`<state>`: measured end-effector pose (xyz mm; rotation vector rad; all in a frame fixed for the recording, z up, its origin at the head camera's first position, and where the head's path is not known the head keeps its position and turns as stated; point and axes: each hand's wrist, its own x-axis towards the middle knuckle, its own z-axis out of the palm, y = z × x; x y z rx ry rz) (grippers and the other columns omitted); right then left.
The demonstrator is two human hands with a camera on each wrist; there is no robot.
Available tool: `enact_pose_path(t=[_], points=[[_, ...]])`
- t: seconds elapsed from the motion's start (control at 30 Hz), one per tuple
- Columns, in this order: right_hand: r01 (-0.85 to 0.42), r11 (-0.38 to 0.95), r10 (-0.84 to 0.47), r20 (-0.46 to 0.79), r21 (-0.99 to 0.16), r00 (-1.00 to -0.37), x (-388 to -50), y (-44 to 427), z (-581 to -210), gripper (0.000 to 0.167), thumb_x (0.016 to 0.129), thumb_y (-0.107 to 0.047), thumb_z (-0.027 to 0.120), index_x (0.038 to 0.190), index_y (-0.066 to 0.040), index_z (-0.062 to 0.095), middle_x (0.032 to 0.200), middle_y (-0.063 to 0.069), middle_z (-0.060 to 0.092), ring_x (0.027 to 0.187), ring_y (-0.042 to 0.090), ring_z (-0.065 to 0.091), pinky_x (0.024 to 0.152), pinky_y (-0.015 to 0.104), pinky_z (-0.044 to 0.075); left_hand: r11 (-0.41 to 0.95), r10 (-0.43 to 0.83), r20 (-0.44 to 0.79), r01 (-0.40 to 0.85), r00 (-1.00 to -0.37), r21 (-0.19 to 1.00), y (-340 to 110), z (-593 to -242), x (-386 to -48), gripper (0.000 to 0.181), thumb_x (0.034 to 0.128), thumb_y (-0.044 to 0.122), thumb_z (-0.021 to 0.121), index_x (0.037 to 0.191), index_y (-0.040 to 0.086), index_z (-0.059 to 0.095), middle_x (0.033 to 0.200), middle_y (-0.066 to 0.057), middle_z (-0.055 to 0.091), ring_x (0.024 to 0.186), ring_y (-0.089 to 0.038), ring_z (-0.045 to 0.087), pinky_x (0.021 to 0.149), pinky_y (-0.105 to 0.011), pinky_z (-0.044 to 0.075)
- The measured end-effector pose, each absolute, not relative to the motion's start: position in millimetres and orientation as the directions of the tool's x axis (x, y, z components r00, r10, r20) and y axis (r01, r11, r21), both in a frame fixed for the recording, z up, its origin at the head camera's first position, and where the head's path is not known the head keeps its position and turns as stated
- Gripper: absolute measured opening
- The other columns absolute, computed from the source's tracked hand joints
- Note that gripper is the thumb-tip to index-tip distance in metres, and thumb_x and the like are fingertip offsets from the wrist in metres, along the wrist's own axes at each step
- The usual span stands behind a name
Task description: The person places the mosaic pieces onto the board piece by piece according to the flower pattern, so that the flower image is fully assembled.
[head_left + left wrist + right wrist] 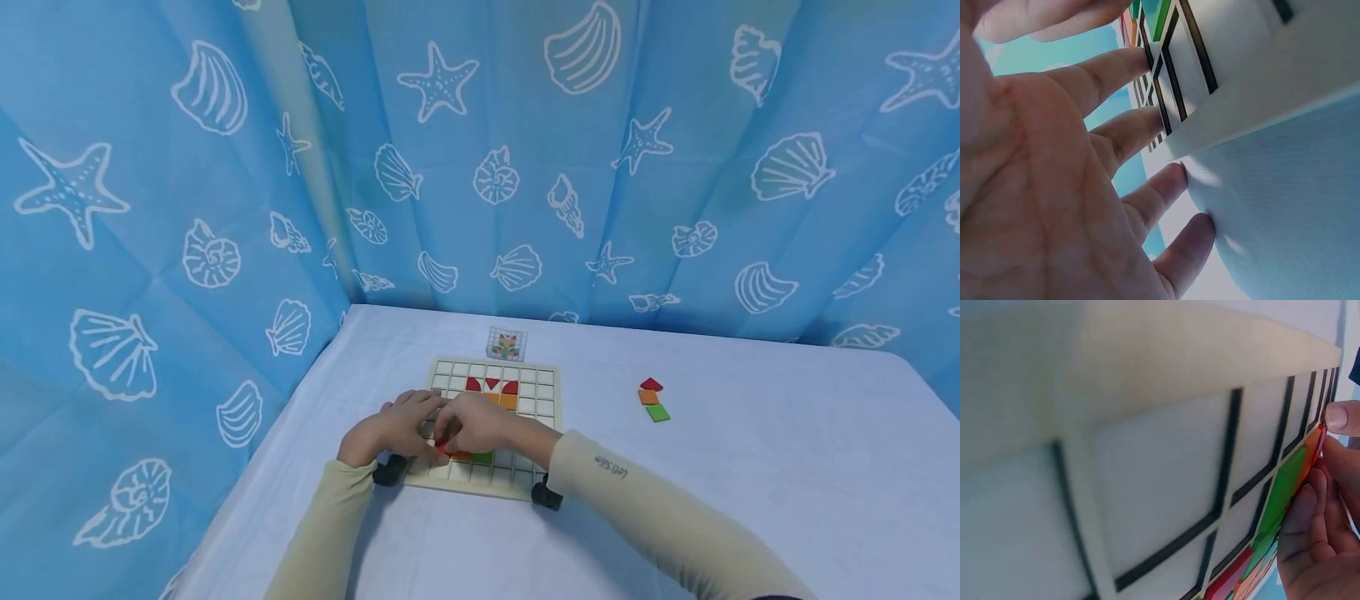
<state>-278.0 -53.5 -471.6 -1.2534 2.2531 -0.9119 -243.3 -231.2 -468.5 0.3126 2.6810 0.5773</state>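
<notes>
A cream grid board [480, 490] lies on the white table, bearing red, orange and green tiles. My right hand [476, 421] reaches over its lower left part and pinches a small red tile [442, 448]. Beside that tile on the board are an orange tile [461, 457] and a green tile [483, 458]. My left hand [401, 427] lies at the board's left side, its thumb close to the red tile. In the left wrist view that hand's fingers [1141, 128] extend toward the board's edge. Part of the pattern is hidden under both hands.
Behind the board lies a clear pattern card [506, 343]. To the right are a loose red tile [652, 384], an orange tile [648, 397] and a green tile [657, 412]. A blue shell-print curtain [495, 217] borders the table [750, 467].
</notes>
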Motion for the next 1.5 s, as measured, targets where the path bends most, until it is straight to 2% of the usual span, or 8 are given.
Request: enact_pose_path(t=[0.2,0.43,0.67,0.93,1.17,1.5], points=[[-0.550,0.409,-0.820,-0.028,-0.728,-0.572,-279.3,-45.3,-466.7,0.011,0.088,-0.004,0.071,0.098,-0.006,0.075,0.094,0.003,0.074,0.085,0.008,0.067,0.076,0.020,0.055,0.901,0.275,-0.321,0.127,-0.906,0.415,-228.9,-469.1,-242.9,0.083,0.0773,0.041,0.083,0.148,0.022,0.044,0.161,-0.007,0.030,0.149,-0.035,0.019,0.115,-0.069,0.018],[-0.504,0.463,-0.776,-0.058,-0.729,-0.628,-282.5,-27.7,-458.3,0.016,0.089,-0.009,0.071,0.104,-0.008,0.074,0.103,0.004,0.073,0.092,0.014,0.069,0.083,0.029,0.057,0.903,0.262,-0.314,0.116,-0.913,0.414,-228.8,-472.1,-239.8,0.082,0.0756,0.041,0.084,0.146,0.024,0.046,0.160,-0.007,0.032,0.148,-0.035,0.021,0.115,-0.069,0.019],[-0.444,0.490,-0.725,-0.068,-0.750,-0.685,-288.4,-5.9,-460.6,0.015,0.088,-0.011,0.074,0.102,-0.007,0.074,0.099,0.004,0.073,0.089,0.013,0.068,0.078,0.028,0.057,0.899,0.295,-0.311,0.152,-0.903,0.411,-234.3,-472.9,-238.1,0.085,0.0774,0.047,0.081,0.149,0.023,0.043,0.161,-0.008,0.030,0.148,-0.036,0.021,0.114,-0.067,0.020],[-0.437,0.517,-0.697,-0.066,-0.736,-0.714,-290.1,5.3,-464.0,0.014,0.088,-0.014,0.075,0.101,-0.010,0.075,0.098,0.002,0.073,0.088,0.013,0.067,0.080,0.029,0.057,0.885,0.321,-0.320,0.162,-0.891,0.436,-235.8,-470.0,-237.7,0.084,0.0792,0.044,0.080,0.150,0.023,0.041,0.162,-0.009,0.027,0.149,-0.039,0.019,0.114,-0.070,0.018],[-0.433,0.522,-0.685,-0.058,-0.735,-0.727,-292.3,12.7,-460.8,0.012,0.088,-0.012,0.074,0.100,-0.010,0.075,0.099,0.002,0.073,0.089,0.012,0.066,0.083,0.030,0.058,0.898,0.297,-0.337,0.141,-0.893,0.417,-234.4,-469.4,-244.8,0.078,0.0829,0.037,0.079,0.151,0.026,0.041,0.163,-0.007,0.027,0.150,-0.036,0.018,0.115,-0.068,0.016],[-0.414,0.548,-0.662,-0.075,-0.727,-0.745,-295.3,21.7,-462.8,0.012,0.087,-0.013,0.075,0.099,-0.011,0.075,0.093,-0.004,0.073,0.086,0.011,0.064,0.080,0.026,0.056,0.900,0.274,-0.330,0.120,-0.903,0.418,-231.7,-471.2,-245.5,0.078,0.0814,0.036,0.080,0.149,0.025,0.043,0.162,-0.008,0.028,0.149,-0.038,0.019,0.115,-0.068,0.017]])
